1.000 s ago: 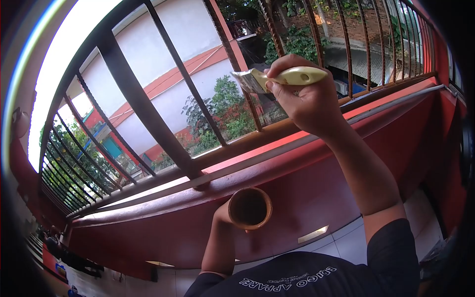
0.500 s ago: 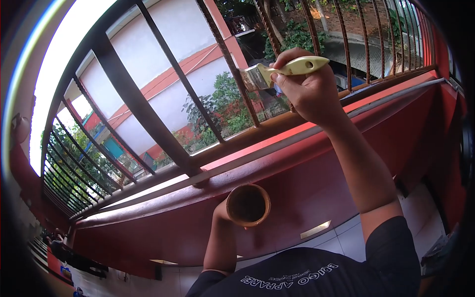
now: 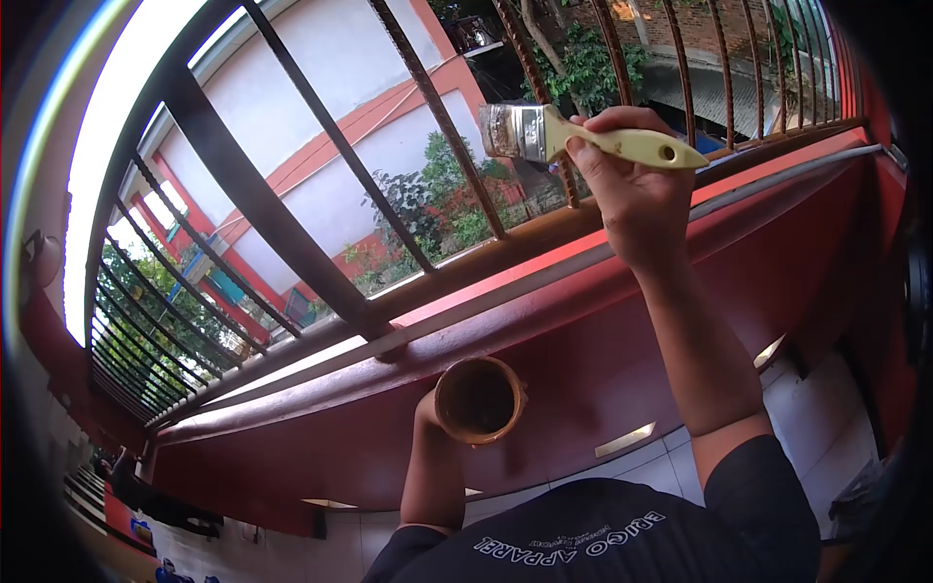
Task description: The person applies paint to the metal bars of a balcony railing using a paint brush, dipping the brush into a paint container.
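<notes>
A paintbrush (image 3: 622, 143) with a cream handle, metal band and dark-stained bristles is gripped in my right hand (image 3: 637, 194), in front of the railing bars. Its bristles point left and show a gap from the nearest thin bar (image 3: 437, 112). Below the rail, my left hand (image 3: 428, 413) is mostly hidden behind a round cup (image 3: 480, 442) that it holds upright. The cup's rim is stained brown, and its inside looks dark.
The bottom rail (image 3: 525, 236) of the metal railing runs across above a red ledge (image 3: 554, 291). A wide dark post (image 3: 262, 199) stands left of centre. Plants, a pale wall and a brick wall lie beyond the bars. White floor tiles show below.
My right hand and the brush have moved right and nearer to the camera, with the bristles off the bar. The cup sits slightly further left and higher in view.
</notes>
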The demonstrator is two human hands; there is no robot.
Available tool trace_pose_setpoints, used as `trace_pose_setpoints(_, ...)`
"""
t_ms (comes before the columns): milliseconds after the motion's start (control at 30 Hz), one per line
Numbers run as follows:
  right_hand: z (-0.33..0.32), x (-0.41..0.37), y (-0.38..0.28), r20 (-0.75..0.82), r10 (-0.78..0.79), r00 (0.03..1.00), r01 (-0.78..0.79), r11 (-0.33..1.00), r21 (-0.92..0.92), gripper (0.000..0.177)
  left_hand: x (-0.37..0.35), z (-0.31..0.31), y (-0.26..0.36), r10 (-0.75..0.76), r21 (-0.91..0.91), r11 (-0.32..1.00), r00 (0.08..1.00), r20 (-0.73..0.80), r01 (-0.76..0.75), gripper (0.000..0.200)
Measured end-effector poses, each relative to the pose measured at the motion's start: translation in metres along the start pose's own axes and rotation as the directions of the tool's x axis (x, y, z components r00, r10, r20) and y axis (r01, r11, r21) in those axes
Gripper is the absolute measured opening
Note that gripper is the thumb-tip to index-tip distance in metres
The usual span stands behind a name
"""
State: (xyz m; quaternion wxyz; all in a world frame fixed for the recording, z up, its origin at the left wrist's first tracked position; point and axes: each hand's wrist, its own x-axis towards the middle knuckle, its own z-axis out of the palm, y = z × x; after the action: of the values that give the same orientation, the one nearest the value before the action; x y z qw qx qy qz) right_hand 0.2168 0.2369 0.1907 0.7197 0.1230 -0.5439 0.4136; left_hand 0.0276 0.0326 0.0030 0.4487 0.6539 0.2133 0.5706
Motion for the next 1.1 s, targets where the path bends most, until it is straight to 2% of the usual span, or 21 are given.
trace_pose_setpoints(33, 0.002, 0.002, -0.005, -0.102, 0.133, 0.986, -0.123, 0.988, 0.094, 0.014, -0.001, 0.000, 0.000, 0.001, -0.019, 1.000, 1.000, 0.014, -0.001, 0.089)
trace_pose_setpoints(100, 0.010, 0.006, 0.005, -0.234, 0.261, 0.937, -0.203, 0.948, 0.245, 0.016, -0.002, 0.003, 0.001, 0.008, -0.016, 1.000, 1.000, 0.014, -0.008, 0.089)
trace_pose_setpoints(200, 0.023, 0.012, 0.007, -0.282, 0.331, 0.901, -0.226, 0.911, 0.346, 0.019, 0.009, 0.006, 0.005, 0.009, -0.018, 1.000, 0.999, 0.031, -0.008, 0.086)
trace_pose_setpoints(300, 0.035, 0.023, 0.010, -0.310, 0.259, 0.915, -0.120, 0.907, 0.403, 0.020, 0.009, 0.011, 0.003, 0.020, -0.052, 0.998, 1.000, -0.010, -0.021, 0.082)
trace_pose_setpoints(333, 0.037, 0.030, 0.015, -0.320, 0.193, 0.927, -0.036, 0.898, 0.438, 0.017, 0.008, 0.012, 0.002, 0.022, -0.064, 0.998, 0.999, -0.025, -0.023, 0.081)
trace_pose_setpoints(433, 0.040, 0.053, 0.015, -0.315, 0.040, 0.948, 0.034, 0.973, 0.227, 0.019, 0.004, 0.009, -0.001, 0.004, -0.126, 0.992, 0.998, -0.056, -0.011, 0.078)
trace_pose_setpoints(533, 0.053, 0.073, 0.013, -0.229, 0.021, 0.973, 0.064, 0.932, 0.357, 0.010, -0.004, 0.009, -0.002, -0.061, -0.272, 0.962, 0.993, -0.101, 0.031, 0.076)
trace_pose_setpoints(600, 0.069, 0.084, 0.008, -0.305, 0.146, 0.941, -0.057, 0.957, 0.285, 0.010, -0.007, 0.011, 0.000, -0.112, -0.317, 0.946, 0.986, -0.120, 0.068, 0.076)
trace_pose_setpoints(700, 0.064, 0.069, 0.013, -0.219, 0.081, 0.972, -0.069, 0.996, 0.059, 0.019, -0.005, 0.008, -0.003, -0.067, -0.253, 0.966, 0.996, -0.056, 0.051, 0.075)
trace_pose_setpoints(733, 0.056, 0.057, 0.017, -0.196, 0.155, 0.968, -0.150, 0.988, 0.040, 0.020, -0.004, 0.006, -0.003, -0.047, -0.227, 0.973, 0.998, -0.034, 0.038, 0.075)
trace_pose_setpoints(867, 0.012, -0.004, 0.013, -0.158, 0.312, 0.937, -0.314, 0.949, 0.016, 0.022, 0.000, 0.005, -0.003, -0.002, -0.166, 0.986, 1.000, 0.016, 0.005, 0.075)
trace_pose_setpoints(967, 0.008, 0.012, -0.002, -0.279, 0.388, 0.878, -0.319, 0.911, 0.263, 0.020, 0.003, 0.007, -0.002, 0.000, -0.135, 0.991, 1.000, 0.022, 0.003, 0.073)
trace_pose_setpoints(1000, 0.006, 0.024, -0.002, -0.249, 0.391, 0.886, -0.343, 0.914, 0.215, 0.020, -0.004, 0.007, -0.002, -0.031, -0.116, 0.993, 0.999, -0.005, 0.031, 0.072)
trace_pose_setpoints(1100, 0.034, 0.056, -0.001, -0.276, 0.221, 0.935, -0.127, 0.938, 0.322, 0.020, -0.005, 0.007, -0.002, -0.060, -0.157, 0.986, 0.998, -0.024, 0.055, 0.070)
